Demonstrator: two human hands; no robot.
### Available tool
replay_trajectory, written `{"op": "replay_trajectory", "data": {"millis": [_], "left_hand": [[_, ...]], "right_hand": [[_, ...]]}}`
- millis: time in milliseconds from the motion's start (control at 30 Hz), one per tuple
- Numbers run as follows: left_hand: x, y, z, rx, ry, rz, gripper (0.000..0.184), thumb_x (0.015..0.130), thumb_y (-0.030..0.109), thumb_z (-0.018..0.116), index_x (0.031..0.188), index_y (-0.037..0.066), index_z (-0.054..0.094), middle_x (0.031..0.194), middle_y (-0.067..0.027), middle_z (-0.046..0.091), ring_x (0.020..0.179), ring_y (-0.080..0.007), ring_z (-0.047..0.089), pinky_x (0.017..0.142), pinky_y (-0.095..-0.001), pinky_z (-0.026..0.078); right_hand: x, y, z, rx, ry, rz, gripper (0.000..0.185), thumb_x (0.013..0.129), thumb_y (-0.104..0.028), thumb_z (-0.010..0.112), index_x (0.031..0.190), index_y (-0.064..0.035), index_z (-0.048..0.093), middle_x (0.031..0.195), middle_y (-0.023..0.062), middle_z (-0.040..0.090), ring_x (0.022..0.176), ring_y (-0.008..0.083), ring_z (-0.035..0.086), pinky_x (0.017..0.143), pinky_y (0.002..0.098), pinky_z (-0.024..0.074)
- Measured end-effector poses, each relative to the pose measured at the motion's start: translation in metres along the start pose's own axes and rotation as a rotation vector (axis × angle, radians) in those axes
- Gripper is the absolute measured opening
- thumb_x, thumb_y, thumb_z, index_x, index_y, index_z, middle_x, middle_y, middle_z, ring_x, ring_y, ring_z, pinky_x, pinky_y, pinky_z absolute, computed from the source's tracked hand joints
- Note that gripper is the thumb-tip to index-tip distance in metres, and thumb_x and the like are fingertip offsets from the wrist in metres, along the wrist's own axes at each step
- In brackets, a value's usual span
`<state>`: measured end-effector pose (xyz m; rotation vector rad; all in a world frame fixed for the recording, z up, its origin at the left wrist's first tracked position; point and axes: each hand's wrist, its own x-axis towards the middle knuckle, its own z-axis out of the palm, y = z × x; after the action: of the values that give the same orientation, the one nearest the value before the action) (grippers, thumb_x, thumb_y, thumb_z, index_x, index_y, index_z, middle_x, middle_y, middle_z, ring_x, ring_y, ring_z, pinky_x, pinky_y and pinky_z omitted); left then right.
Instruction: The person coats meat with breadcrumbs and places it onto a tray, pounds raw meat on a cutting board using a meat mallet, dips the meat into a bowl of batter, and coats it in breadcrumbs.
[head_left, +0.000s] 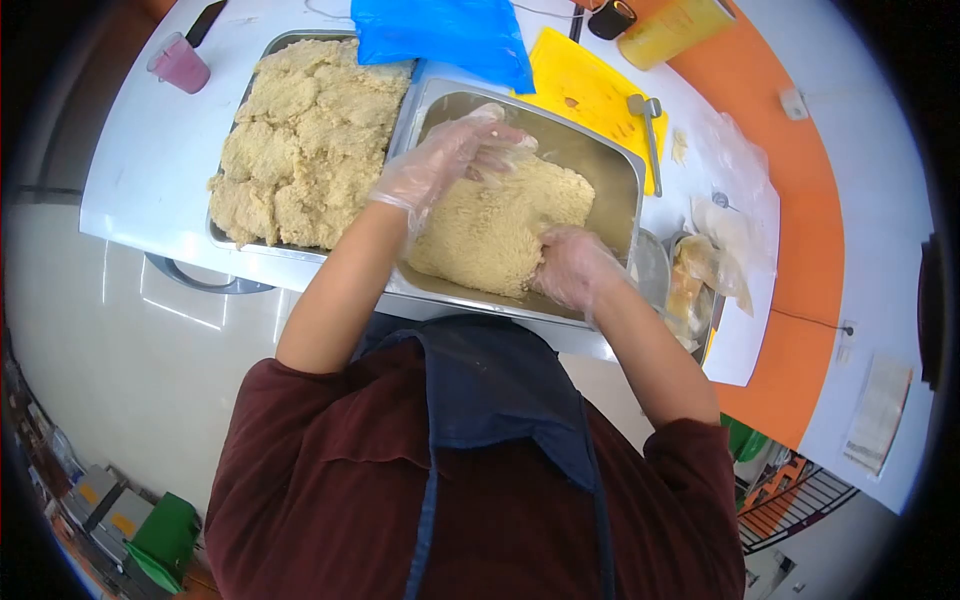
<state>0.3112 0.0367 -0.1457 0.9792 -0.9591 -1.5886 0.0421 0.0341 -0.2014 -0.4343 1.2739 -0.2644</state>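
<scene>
A deep metal pan (612, 160) holds a heap of pale breadcrumbs (485, 235). My left hand (455, 160), in a clear plastic glove, is over the far left part of the heap, its fingers stretched out and apart. At the heap's right side is my right hand (578, 268), gloved as well. Its fingertips go into the crumbs and are hidden, so I cannot tell what they hold. Left of the pan, a metal tray (212, 232) is piled with crumb-coated pieces (310, 140).
A blue plastic bag (440, 40) lies behind the pans. Behind to the right are a yellow board (580, 85), a metal mallet-like tool (650, 140) and a yellow container (676, 32). A pink cup (180, 64) stands far left. Plastic-wrapped items (690, 285) sit at the right.
</scene>
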Motion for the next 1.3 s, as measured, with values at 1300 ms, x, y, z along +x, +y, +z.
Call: {"op": "replay_trajectory", "data": {"millis": [1300], "left_hand": [[0.008, -0.011, -0.009, -0.029, 0.0, 0.183, 0.065, 0.104, 0.054, 0.045, 0.127, -0.003, 0.067, 0.132, -0.0169, 0.068, 0.104, -0.0259, 0.067, 0.097, -0.039, 0.049]], "right_hand": [[-0.035, -0.025, 0.086, -1.677, -0.268, -0.55, 0.044, 0.102, -0.038, 0.055, 0.127, -0.0039, 0.066, 0.129, 0.0219, 0.063, 0.12, 0.038, 0.059, 0.106, 0.0442, 0.0459]]}}
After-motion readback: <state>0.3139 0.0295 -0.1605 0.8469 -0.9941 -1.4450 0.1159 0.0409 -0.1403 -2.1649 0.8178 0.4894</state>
